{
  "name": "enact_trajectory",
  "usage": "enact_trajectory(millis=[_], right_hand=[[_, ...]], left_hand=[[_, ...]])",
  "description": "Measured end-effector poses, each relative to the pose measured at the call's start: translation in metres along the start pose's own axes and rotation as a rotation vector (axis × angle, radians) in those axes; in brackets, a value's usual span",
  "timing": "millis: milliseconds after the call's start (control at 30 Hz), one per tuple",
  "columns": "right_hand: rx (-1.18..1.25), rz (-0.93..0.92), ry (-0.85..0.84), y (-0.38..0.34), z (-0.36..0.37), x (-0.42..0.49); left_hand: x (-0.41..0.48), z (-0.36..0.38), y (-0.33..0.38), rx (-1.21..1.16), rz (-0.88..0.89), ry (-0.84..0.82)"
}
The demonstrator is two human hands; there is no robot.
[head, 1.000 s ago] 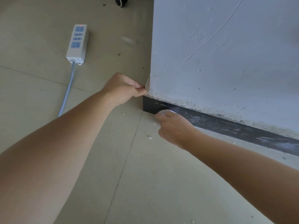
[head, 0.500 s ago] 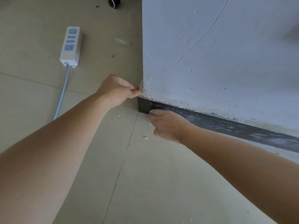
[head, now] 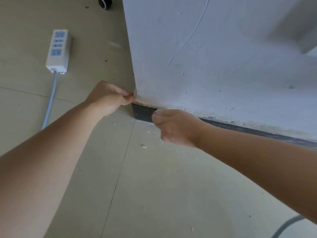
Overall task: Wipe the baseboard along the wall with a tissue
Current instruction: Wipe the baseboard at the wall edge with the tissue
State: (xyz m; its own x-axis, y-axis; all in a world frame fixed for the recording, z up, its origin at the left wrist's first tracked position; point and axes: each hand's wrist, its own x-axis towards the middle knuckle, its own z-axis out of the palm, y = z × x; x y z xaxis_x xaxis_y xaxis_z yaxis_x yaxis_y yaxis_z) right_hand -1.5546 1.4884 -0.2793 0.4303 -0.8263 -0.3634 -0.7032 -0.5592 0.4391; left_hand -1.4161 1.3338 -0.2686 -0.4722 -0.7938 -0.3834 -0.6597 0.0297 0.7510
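A black baseboard [head: 143, 114] runs along the foot of a rough white wall [head: 214, 66], dusty further right [head: 257, 133]. My right hand [head: 175, 127] grips a white tissue [head: 158, 110] against the baseboard's top edge near the wall corner. Only a small bit of tissue shows past the fingertips. My left hand [head: 108, 98] has curled fingers, with its fingertips against the wall's corner edge just above the baseboard end. A pale sliver sits at those fingertips, and I cannot tell whether it is pinched.
A white power strip [head: 58, 48] with a pale blue cable [head: 49, 100] lies on the beige floor to the left. A black caster wheel [head: 104, 2] is at the top. White crumbs [head: 143, 146] dot the floor. A dark cable [head: 284, 225] crosses the bottom right.
My right hand has shifted slightly along the baseboard near the corner and now sits at its top edge, with less tissue showing. My left hand stays at the wall corner.
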Motion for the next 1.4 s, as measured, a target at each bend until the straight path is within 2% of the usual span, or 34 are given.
enact_trajectory(millis=[100,167,233,300,367,433,567,667,700,767,867,933,1033,1133,1200,1333,1400], right_hand=[[0.132,0.076,-0.120,-0.017,-0.006,-0.037],[0.214,0.040,-0.189,-0.026,-0.011,-0.033],[0.210,-0.038,-0.066,-0.031,-0.017,-0.012],[0.100,-0.086,0.080,-0.023,-0.019,0.017],[-0.044,-0.085,0.123,-0.010,-0.013,0.041],[-0.047,-0.086,0.110,0.002,-0.011,0.045],[-0.075,-0.102,-0.006,0.000,0.000,-0.004],[-0.013,-0.063,-0.390,-0.014,0.000,-0.046],[0.065,-0.030,-0.442,-0.020,-0.002,-0.050],[0.176,0.012,-0.358,-0.033,-0.008,-0.041],[0.102,-0.022,0.006,-0.039,-0.005,0.005],[0.072,-0.028,0.080,-0.032,-0.005,0.042],[0.002,-0.013,0.004,-0.021,0.000,0.067],[-0.023,-0.021,-0.035,-0.028,0.015,0.055],[0.005,0.023,-0.001,-0.028,0.014,0.040],[0.007,-0.001,-0.207,-0.028,0.034,-0.003],[0.099,0.065,-0.325,-0.031,0.031,-0.018]], left_hand=[[-0.002,0.000,0.000,0.008,0.014,0.011],[-0.002,-0.001,0.002,0.014,0.016,0.008],[-0.002,-0.001,0.002,0.023,0.015,0.002],[-0.002,-0.002,0.004,0.038,0.006,0.007],[-0.004,-0.002,0.007,0.047,-0.002,0.007],[-0.005,-0.001,0.007,0.033,-0.002,-0.011],[-0.004,0.000,0.004,0.005,-0.002,0.003],[-0.005,0.002,0.006,0.034,0.028,0.023],[-0.006,0.002,0.006,0.052,0.039,0.034],[-0.005,0.001,0.006,0.073,0.037,0.042],[-0.006,0.001,0.009,0.102,0.033,0.045],[-0.007,0.003,0.009,0.100,0.047,0.062],[-0.009,0.004,0.008,0.092,0.046,0.072],[-0.012,0.004,0.007,0.070,0.038,0.074],[-0.014,0.005,0.007,0.070,0.038,0.090],[-0.017,0.008,0.008,0.058,0.032,0.105],[-0.018,0.010,0.009,0.048,0.043,0.116]])
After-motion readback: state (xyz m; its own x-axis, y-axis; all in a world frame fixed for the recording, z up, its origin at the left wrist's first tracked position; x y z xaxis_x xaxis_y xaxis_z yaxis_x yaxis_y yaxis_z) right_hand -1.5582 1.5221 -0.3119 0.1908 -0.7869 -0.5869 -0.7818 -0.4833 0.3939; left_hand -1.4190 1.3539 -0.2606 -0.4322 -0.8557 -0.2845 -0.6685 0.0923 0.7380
